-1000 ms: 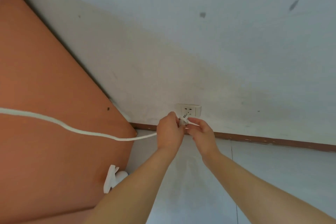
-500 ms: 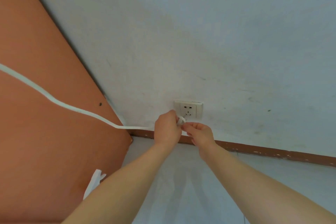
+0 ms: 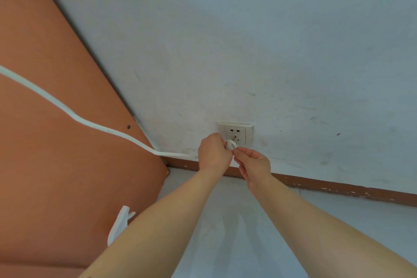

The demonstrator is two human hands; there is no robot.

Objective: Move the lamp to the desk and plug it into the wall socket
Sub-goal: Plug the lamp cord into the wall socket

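A white wall socket sits low on the pale wall, just above the brown skirting. My left hand is closed on the white plug, which is held right at the socket's lower holes. My right hand pinches the plug from the right with thumb and fingers. The flat white cord runs from my left hand up and away to the left across the orange-brown desk side. The lamp itself is out of view.
A brown skirting board runs along the foot of the wall. Grey floor lies below my arms. A white plastic piece sticks out from the desk panel near my left forearm.
Both hands have moved up with the plug from below the socket to its face. The view has come closer to the wall, and the cord now hangs steeper on the left.
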